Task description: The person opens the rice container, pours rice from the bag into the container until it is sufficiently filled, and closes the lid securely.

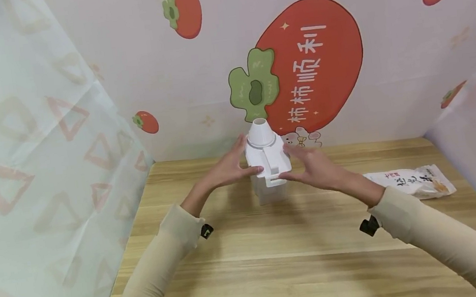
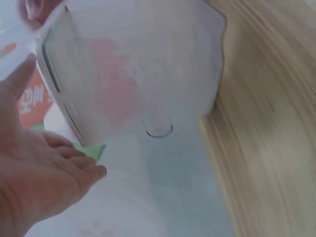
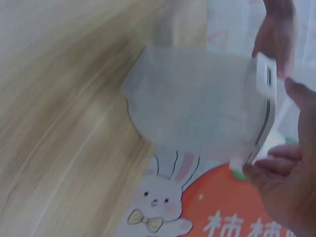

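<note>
A translucent container point(image 1: 272, 194) with a white lid point(image 1: 260, 158) stands near the back of the wooden table. A white cone-shaped piece point(image 1: 260, 135) sits on the lid's far end, and a clip-like tab point(image 1: 275, 180) shows at its front. My left hand point(image 1: 225, 170) is at the lid's left side, thumb over the top. The left wrist view shows its lower fingers point(image 2: 81, 165) loosely extended, apart from the container wall. On the other side is my right hand point(image 1: 316, 166), thumb by the front tab. In the right wrist view its fingertips point(image 3: 256, 173) touch the lid's edge.
A white printed packet point(image 1: 411, 182) lies on the table point(image 1: 258, 275) to the right, behind my right forearm. Printed cloth or paper walls point(image 1: 177, 86) close off the back and both sides. A dark camera point(image 1: 369, 226) hangs at the right cuff.
</note>
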A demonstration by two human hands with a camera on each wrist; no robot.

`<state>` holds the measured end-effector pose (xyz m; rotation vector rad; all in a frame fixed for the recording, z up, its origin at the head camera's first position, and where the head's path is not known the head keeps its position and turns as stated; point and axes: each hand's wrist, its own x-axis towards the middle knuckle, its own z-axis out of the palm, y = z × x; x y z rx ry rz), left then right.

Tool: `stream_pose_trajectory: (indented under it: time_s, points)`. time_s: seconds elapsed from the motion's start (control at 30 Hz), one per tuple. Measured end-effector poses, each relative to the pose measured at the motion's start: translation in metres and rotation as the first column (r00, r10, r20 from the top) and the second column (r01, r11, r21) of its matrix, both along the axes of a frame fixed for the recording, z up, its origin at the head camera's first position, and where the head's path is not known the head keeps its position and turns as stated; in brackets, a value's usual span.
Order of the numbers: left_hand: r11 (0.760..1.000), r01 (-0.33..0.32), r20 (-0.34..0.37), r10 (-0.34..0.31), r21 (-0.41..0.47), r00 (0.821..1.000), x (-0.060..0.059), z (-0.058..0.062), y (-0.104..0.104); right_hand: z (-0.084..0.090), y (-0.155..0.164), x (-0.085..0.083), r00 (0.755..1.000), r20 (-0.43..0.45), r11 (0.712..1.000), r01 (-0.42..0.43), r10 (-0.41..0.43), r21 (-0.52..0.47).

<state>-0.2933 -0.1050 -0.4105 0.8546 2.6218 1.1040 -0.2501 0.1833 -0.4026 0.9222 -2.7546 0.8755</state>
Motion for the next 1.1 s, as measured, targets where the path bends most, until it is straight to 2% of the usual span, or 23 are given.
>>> stream_pose_trajectory:
  time_s: [0.17, 0.33, 0.57, 0.7, 1.1]
  points:
    - [1.000, -0.014, -0.010, 0.014, 0.016, 1.000, 0.010, 0.004, 0.007, -0.001, 0.019, -0.016, 0.981, 0.188, 0.995, -0.036, 0.053, -0.093]
    - [1.000, -0.021, -0.010, 0.021, 0.008, 1.000, 0.013, 0.001, 0.012, -0.008, 0.032, -0.030, 0.962, 0.258, 0.989, -0.052, 0.087, -0.141]
    - [0.999, -0.026, -0.003, 0.026, -0.027, 1.000, 0.010, -0.003, 0.009, -0.013, 0.038, -0.044, 0.943, 0.290, 0.977, -0.112, 0.161, -0.180]
    - [0.999, -0.013, 0.002, 0.013, -0.034, 1.000, 0.008, -0.003, 0.008, -0.013, 0.036, -0.045, 0.929, 0.315, 0.972, -0.139, 0.195, -0.191]
    - [0.995, 0.045, 0.020, -0.043, -0.089, 0.999, 0.002, 0.000, -0.005, -0.013, 0.025, -0.032, 0.933, 0.336, 0.985, -0.076, 0.125, -0.154]
